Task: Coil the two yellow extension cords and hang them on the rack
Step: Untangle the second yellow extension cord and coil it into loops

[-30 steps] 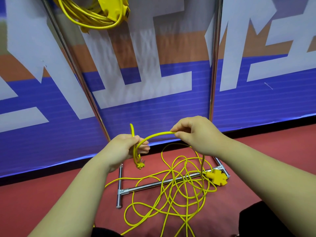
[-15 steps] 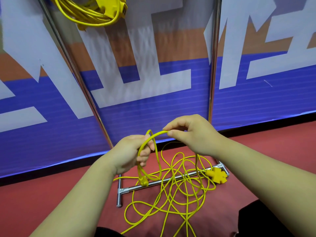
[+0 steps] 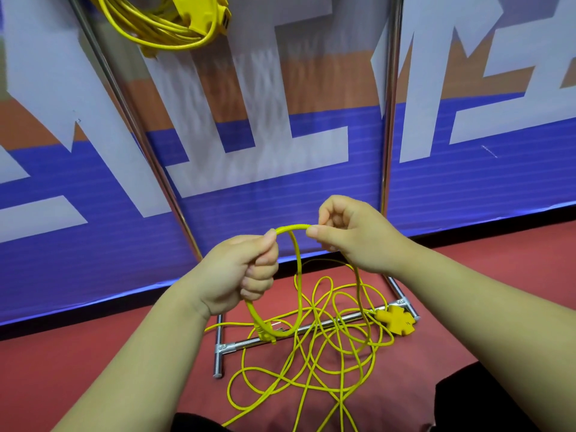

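A loose yellow extension cord [image 3: 314, 366] lies tangled on the red floor over the rack's base, its cross-shaped socket block [image 3: 396, 320] at the right. My left hand [image 3: 243, 272] grips one small loop of this cord, with the plug end [image 3: 265, 333] hanging below it. My right hand [image 3: 352, 235] pinches the cord just right of the left hand, at the top of the loop. A second yellow cord [image 3: 165, 26] hangs coiled at the top left of the rack, with its yellow socket block [image 3: 202, 10] beside it.
The metal rack has two upright poles [image 3: 388, 120] and a floor bar [image 3: 327, 325] with short feet. A blue, white and orange banner wall [image 3: 280, 151] stands close behind it. Dark clothing [image 3: 473, 397] shows at the bottom edge.
My right hand brought the cord over to the left hand, closing an arc into a full loop. The plug end dropped lower below my left hand. The view shifted slightly.
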Tool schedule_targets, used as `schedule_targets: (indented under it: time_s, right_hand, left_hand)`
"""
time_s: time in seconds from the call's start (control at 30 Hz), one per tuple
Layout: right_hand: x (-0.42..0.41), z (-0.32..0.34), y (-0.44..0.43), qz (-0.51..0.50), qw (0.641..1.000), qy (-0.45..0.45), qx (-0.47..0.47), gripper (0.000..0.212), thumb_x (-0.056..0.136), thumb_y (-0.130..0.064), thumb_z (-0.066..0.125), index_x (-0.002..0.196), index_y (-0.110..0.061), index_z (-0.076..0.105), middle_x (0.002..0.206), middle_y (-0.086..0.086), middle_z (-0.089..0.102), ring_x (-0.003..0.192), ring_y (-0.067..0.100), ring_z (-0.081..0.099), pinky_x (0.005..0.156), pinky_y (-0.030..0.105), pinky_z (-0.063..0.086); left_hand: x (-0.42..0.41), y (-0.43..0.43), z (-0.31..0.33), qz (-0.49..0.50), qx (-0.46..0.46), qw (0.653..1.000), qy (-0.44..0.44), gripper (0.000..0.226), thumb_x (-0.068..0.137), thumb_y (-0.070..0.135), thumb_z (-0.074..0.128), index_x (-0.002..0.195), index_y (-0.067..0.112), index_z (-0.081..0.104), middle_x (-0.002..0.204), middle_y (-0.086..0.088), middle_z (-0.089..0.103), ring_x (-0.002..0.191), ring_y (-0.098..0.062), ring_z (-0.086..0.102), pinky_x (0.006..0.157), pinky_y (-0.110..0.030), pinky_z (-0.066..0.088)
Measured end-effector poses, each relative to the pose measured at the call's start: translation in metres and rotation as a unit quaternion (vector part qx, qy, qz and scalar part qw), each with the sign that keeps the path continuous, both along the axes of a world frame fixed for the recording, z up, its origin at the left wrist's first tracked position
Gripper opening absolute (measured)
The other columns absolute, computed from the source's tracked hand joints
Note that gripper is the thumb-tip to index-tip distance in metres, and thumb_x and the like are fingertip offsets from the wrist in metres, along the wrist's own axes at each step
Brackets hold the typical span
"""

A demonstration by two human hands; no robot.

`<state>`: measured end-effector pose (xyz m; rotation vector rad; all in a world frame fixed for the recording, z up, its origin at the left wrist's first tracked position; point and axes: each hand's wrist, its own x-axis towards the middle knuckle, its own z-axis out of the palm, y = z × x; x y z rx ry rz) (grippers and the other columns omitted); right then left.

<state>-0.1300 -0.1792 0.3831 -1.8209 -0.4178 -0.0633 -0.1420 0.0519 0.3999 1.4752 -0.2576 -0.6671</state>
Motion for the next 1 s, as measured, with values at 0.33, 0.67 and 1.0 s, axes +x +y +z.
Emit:
schedule_targets:
  time_s: [0.33, 0.67, 1.0]
  right_hand:
    - [-0.014, -0.006, 0.007, 0.074, 0.996, 0.049, -0.021, 0.020, 0.091, -0.001, 0.067, 0.084, -0.015, 0.056, 0.091, 0.020, 0.070, 0.083, 0.033, 0.064, 0.081, 0.059, 0.051]
    - [-0.016, 0.005, 0.007, 0.022, 0.980, 0.146, 0.136, 0.014, 0.087, 0.005, 0.069, 0.090, -0.007, 0.063, 0.074, 0.016, 0.069, 0.066, 0.021, 0.070, 0.061, 0.028, 0.056]
    - [-0.014, 0.014, 0.012, -0.029, 0.966, 0.171, 0.190, 0.014, 0.086, -0.001, 0.072, 0.097, -0.009, 0.073, 0.079, 0.009, 0.074, 0.074, 0.018, 0.073, 0.070, 0.030, 0.061]
  left_hand:
    - [0.002, 0.015, 0.009, 0.006, -0.180, 0.982, 0.049, 0.045, 0.091, 0.047, 0.060, 0.062, 0.021, 0.039, 0.049, 0.011, 0.030, 0.039, -0.001, 0.022, 0.035, -0.015, 0.021]
    - [0.006, 0.017, -0.008, 0.135, -0.050, 0.989, -0.041, 0.036, 0.084, 0.031, 0.064, 0.060, 0.025, 0.038, 0.054, 0.006, 0.021, 0.041, -0.006, 0.017, 0.041, -0.016, 0.011]
    - [0.007, -0.012, -0.039, 0.104, 0.117, 0.983, -0.093, 0.014, 0.081, 0.009, 0.079, 0.094, 0.013, 0.078, 0.060, -0.007, 0.036, 0.048, -0.014, 0.030, 0.047, -0.023, 0.026]
